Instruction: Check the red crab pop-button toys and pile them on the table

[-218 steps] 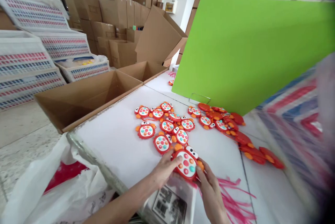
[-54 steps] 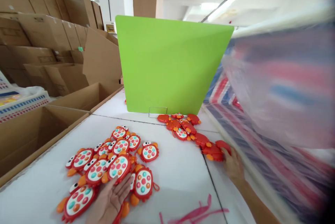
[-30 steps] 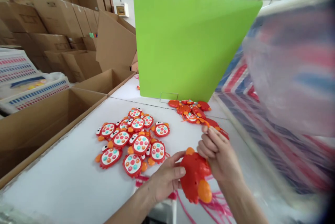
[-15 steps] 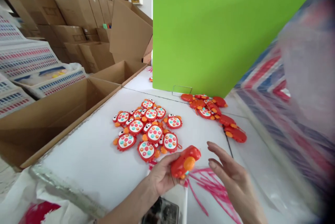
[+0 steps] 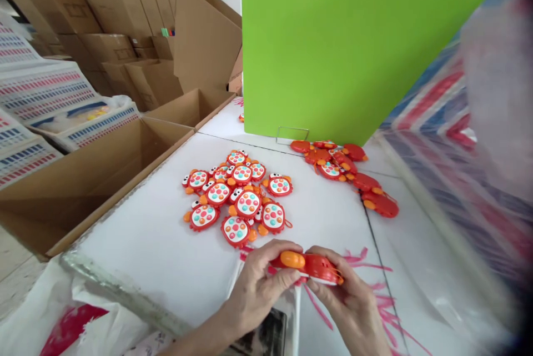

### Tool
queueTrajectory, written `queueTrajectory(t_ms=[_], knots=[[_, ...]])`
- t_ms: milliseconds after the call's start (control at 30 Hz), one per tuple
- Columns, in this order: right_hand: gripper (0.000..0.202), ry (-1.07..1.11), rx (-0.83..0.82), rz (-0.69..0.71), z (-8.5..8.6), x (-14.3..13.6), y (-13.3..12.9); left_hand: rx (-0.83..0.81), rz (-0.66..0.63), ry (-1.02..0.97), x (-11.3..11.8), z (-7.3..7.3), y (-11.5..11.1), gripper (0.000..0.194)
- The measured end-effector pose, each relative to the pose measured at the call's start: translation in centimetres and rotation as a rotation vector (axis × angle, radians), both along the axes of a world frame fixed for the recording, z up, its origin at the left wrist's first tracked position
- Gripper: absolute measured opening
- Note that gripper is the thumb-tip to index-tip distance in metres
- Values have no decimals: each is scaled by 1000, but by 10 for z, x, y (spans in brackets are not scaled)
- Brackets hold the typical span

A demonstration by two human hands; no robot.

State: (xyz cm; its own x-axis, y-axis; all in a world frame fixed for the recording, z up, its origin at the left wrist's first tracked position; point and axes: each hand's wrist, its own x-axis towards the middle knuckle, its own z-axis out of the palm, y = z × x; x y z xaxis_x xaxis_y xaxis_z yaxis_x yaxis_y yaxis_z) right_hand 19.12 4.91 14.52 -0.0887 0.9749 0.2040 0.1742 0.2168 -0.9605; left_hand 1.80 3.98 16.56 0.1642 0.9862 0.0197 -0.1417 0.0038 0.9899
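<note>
Between my two hands is a red toy crab [image 5: 318,268] with an orange claw, seen edge-on. My left hand [image 5: 266,275] pinches its claw end, and my right hand [image 5: 347,295] grips the opposite end. Beyond them on the white table [image 5: 145,222] lies a cluster of similar red toy crabs [image 5: 247,202], white button faces up, with big eyes. To the right rests another group of the crabs [image 5: 366,182], mostly with their red backs up. Under my left forearm stands a white tray [image 5: 296,311] with something dark inside, partly hidden.
A tall green board [image 5: 333,56] rises at the back of the table. Open cardboard boxes [image 5: 104,178] line the left edge, with stacked cartons [image 5: 116,6] and white plastic baskets [image 5: 41,89] behind. Striped sheeting [image 5: 441,106] hangs at the right.
My right hand has come in from the right and closed on the toy crab. The crab has turned edge-on in my hands. The view has shifted slightly.
</note>
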Motion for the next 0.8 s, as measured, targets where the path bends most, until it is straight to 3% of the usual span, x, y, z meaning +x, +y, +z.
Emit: queueTrajectory(t_ms=[100,300,500,633,800], knots=[[44,111,-5,31,-12,0,-5,62,71,62,5,1,-3,25],[35,145,140,-28,-16,-8,-8,307,165,16,9,1,-5,20],[35,146,242,-29,-20,-14,-12,613,143,165,3,10,-3,25],[34,194,286,-83,-29,-18,-16,726,168,253,3,12,-2,26],[33,201,177,-123,-20,-31,-26,784,218,287,3,15,-6,24]])
